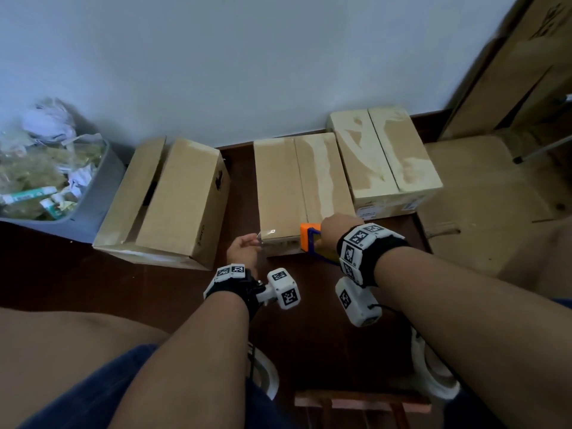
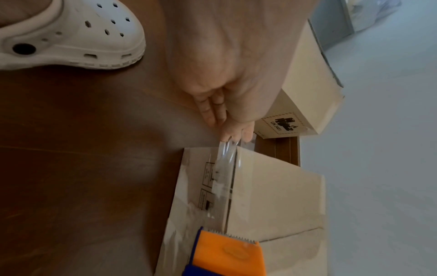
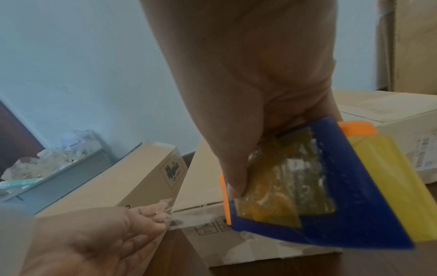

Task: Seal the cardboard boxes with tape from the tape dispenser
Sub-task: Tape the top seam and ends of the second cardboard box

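The right hand (image 1: 335, 229) is wrapped around the orange-and-blue plastic tape dispenser (image 1: 311, 241), fingers curled through its frame and thumb pressed on the face, parking it at the near right corner of the middle brown cardboard box (image 1: 301, 187). Across from it the left hand (image 1: 243, 250) pinches the free end of the clear tape strip (image 2: 223, 179) between thumb and fingertips (image 3: 157, 214), the other fingers loosely curled. The strip runs taut from pinch to serrated blade along the box's near top edge, and that looks like the point of the two-handed hold: tension keeps the sticky film flat and off itself before it is laid down. The box's centre seam between the flaps appears untaped, so I'd say this one is only getting started.

To the left, a second brown cardboard box (image 1: 167, 199) sits with its flaps gaping; on the right, a paler cardboard box (image 1: 387, 156) is closed. Readable print: "UN 3481" on a hatched-border battery label (image 2: 281, 123) on the left box's end. The small symbols on the middle box's front are too blurred to read. A white perforated clog (image 2: 68, 35) rests on the dark wooden floor (image 2: 82, 149)
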`<action>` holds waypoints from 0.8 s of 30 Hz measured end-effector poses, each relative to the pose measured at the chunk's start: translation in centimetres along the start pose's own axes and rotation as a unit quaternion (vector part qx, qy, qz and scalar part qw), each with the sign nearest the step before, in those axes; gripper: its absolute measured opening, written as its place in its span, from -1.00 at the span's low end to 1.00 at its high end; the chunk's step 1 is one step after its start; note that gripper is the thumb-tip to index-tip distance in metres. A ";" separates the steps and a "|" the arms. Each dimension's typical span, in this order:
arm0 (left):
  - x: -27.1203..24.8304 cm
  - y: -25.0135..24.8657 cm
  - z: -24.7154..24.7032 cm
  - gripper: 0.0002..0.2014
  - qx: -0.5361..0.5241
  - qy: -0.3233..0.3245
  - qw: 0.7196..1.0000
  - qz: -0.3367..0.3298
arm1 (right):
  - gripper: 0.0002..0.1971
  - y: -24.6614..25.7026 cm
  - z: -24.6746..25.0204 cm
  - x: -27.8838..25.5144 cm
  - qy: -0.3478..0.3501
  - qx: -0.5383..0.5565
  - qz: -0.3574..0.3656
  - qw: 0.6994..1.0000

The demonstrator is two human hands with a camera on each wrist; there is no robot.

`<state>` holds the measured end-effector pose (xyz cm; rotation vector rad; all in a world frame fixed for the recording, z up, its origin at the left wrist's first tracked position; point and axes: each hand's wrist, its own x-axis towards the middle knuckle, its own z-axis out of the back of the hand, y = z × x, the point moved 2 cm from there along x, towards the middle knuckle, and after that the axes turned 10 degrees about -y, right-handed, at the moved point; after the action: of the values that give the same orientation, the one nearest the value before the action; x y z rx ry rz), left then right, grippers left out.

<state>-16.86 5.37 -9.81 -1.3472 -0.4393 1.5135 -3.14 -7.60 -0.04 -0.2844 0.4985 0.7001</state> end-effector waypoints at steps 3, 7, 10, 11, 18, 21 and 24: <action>0.1 0.3 -0.2 -0.69 0.002 -0.007 1.000 -0.003 | -0.75 0.2 -0.1 0.3 0.011 0.009 -0.006 1.000; 0.4 0.7 -0.4 -0.69 -0.001 -0.015 1.000 -0.010 | -0.76 0.4 0.2 0.3 0.012 0.007 -0.021 1.000; 0.6 0.9 -0.5 -0.69 -0.004 -0.015 1.000 -0.009 | -0.72 1.0 0.0 0.8 0.010 -0.001 -0.024 1.000; 0.6 0.9 -0.4 -0.69 -0.005 -0.015 1.000 -0.009 | -0.70 1.6 -0.4 1.5 0.018 0.004 -0.045 0.999; 1.0 0.9 -0.3 -0.68 -0.015 -0.002 1.000 -0.010 | -0.78 2.8 -0.1 2.1 0.044 -0.060 -0.063 0.995; 1.1 1.0 -0.2 -0.69 -0.016 0.000 1.000 -0.013 | -0.85 3.2 1.2 1.7 0.040 -0.054 -0.045 0.997; 1.3 1.0 -0.2 -0.70 -0.011 0.007 1.000 -0.019 | -0.74 3.1 0.5 1.5 0.032 -0.071 -0.006 0.997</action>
<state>-16.95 6.02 -11.36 -1.3587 -0.4710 1.4707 -4.04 -4.30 -0.67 -0.4439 0.5082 0.7167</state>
